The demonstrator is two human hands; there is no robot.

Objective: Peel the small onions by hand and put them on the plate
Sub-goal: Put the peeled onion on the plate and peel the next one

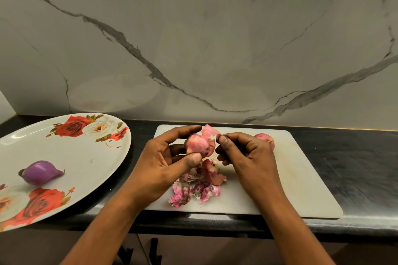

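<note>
Onion (197, 144) sits in my left hand (163, 163), gripped between forefinger on top and thumb below, over the far part of the cutting board (301, 178). Its loose skin (210, 132) flares up and to the right. My right hand (243, 153) pinches that flap's edge between thumb and forefinger, so the pull should run rightward, away from the left hand. The plate (86, 153), with one peeled onion (41, 173) on it, lies to the left, nearer my left hand. My right hand half hides another onion (261, 136) behind it. I cannot tell how much skin clings to the held onion's far side.
</note>
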